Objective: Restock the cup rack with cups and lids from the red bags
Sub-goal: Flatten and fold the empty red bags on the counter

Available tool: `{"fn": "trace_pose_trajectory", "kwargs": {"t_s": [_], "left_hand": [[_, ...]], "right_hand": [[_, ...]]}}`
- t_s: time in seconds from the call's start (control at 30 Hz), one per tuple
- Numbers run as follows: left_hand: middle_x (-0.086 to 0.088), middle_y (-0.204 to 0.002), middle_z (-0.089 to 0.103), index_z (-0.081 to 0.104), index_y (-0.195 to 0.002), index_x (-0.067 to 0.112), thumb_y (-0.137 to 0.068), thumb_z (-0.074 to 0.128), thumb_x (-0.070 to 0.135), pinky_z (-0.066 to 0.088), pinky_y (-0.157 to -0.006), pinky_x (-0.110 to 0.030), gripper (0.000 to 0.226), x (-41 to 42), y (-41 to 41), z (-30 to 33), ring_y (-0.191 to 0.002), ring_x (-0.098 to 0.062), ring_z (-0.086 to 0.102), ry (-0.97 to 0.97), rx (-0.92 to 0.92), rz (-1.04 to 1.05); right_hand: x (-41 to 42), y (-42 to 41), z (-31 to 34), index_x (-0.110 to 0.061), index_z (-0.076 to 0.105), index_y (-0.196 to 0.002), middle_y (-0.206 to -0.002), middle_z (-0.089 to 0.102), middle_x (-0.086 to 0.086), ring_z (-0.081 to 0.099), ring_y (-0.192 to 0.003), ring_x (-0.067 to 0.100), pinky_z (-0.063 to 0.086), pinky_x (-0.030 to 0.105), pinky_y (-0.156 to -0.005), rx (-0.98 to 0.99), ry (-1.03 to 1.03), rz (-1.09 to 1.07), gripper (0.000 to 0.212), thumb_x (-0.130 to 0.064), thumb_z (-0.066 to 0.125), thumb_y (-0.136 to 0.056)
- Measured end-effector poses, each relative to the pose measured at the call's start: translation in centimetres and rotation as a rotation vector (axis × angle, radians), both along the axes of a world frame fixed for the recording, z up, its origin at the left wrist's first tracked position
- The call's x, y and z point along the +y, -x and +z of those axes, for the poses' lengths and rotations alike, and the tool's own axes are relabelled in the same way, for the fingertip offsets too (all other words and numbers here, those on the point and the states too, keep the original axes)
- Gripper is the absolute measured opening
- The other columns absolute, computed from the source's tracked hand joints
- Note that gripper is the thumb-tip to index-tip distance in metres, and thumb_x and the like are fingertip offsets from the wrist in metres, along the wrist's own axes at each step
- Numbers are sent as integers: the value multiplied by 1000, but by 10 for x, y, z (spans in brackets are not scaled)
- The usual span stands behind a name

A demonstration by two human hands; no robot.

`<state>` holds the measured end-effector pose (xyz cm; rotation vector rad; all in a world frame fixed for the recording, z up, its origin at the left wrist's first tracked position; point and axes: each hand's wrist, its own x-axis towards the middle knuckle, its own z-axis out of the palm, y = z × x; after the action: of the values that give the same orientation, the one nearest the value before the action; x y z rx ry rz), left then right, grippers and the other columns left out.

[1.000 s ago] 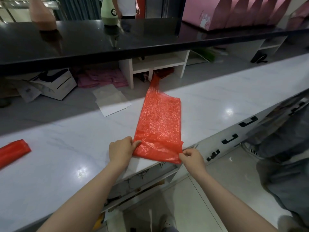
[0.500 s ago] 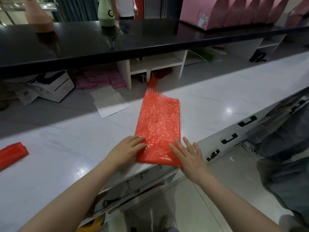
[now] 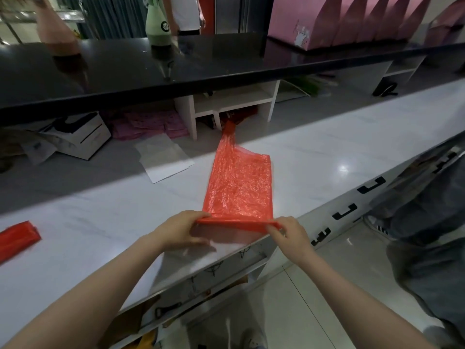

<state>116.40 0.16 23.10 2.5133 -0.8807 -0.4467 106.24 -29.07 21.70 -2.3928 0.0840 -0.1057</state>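
Half a second ago both hands lay flat on the near end of the red bag; now they have lifted that end and turned it over into a narrow fold. The left hand (image 3: 180,229) pinches the left corner of the fold between thumb and fingers, and the right hand (image 3: 286,231) pinches the right corner in the same way — both are closed on the plastic.

The red bag (image 3: 239,187) lies flat and empty on the white desk (image 3: 327,157), close to its near edge, with its long side pointing away from the person. Its far end narrows into a twisted handle that reaches toward the low white shelf (image 3: 231,102) under the black counter (image 3: 201,64).

A second red bag (image 3: 17,236), folded into a small packet, lies at the left edge of the desk, well apart from the hands. A sheet of white paper (image 3: 163,157) lies beyond the first bag on the left. On the black counter stand a green bottle (image 3: 158,23) and pink boxes (image 3: 352,18) — far from the work.
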Motion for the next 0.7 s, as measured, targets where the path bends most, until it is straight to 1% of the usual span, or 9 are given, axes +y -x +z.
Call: {"fn": "trace_pose_trajectory", "kwargs": {"t_s": [0.07, 0.1, 0.17, 0.27, 0.33, 0.43, 0.53, 0.6, 0.7], "left_hand": [[14, -107, 64, 60, -117, 31, -82, 71, 26, 41, -79, -12, 37, -6, 5, -2, -101, -8, 61, 153, 26, 176], [15, -100, 66, 62, -108, 31, -84, 69, 22, 43, -76, -9, 26, -9, 7, -3, -96, -6, 63, 229, 50, 275], [15, -88, 68, 63, -94, 32, -85, 69, 25, 47, -74, -15, 13, -17, 10, -6, -86, -3, 64, 312, 59, 449], [15, -82, 67, 57, -98, 35, -85, 68, 31, 42, -65, -13, 18, -27, 16, -11, -79, 2, 62, 390, 88, 613], [14, -81, 68, 52, -105, 37, -86, 66, 31, 39, -62, -12, 24, -32, 20, -14, -78, 3, 60, 415, 93, 658], [15, -83, 63, 56, -94, 29, -85, 64, 26, 44, -65, -18, 12, -36, 22, -18, -78, -4, 60, 391, 19, 658], [8, -96, 59, 53, -98, 25, -82, 64, 23, 48, -69, -22, 20, -37, 23, -16, -84, -11, 59, 373, -3, 646], [0, -123, 51, 48, -123, 20, -80, 64, 17, 46, -89, -28, 46, -36, 24, -13, -106, -16, 53, 314, -134, 565], [-11, -151, 31, 42, -140, 19, -80, 61, 16, 21, -113, -45, 63, -38, 20, -6, -138, -29, 28, 91, -434, 176]], "right_hand": [[1, -6, 4, -21, 71, -89, -79, 69, -3, 61, -75, 12, 46, 28, -65, 42, -87, -110, 28, -38, 50, -96], [3, -9, 5, -19, 68, -90, -80, 69, -2, 63, -75, 13, 49, 31, -68, 69, -132, -173, 28, -40, 50, -96], [7, -15, 3, -21, 63, -95, -85, 68, -5, 64, -79, 11, 53, 30, -68, 98, -180, -279, 24, -41, 50, -95], [15, -22, 3, -25, 55, -100, -87, 65, -9, 62, -78, 7, 47, 23, -63, 105, -190, -375, 16, -40, 54, -94], [18, -23, 3, -24, 55, -88, -79, 63, -10, 59, -72, 5, 41, 22, -57, 99, -137, -393, 17, -40, 55, -93], [22, -26, 1, -20, 56, -71, -65, 59, -4, 56, -62, 12, 35, 26, -50, 97, -43, -392, 30, -40, 54, -93], [23, -30, 4, -23, 53, -66, -61, 57, -7, 52, -58, 9, 30, 26, -48, 117, 63, -372, 33, -42, 54, -92], [23, -34, 6, -25, 55, -70, -62, 57, -10, 53, -60, 7, 33, 26, -49, 144, 118, -364, 29, -44, 54, -92], [23, -36, 5, -24, 57, -92, -74, 61, -11, 60, -72, 13, 48, 30, -62, 183, 162, -374, 25, -48, 53, -91]]}}
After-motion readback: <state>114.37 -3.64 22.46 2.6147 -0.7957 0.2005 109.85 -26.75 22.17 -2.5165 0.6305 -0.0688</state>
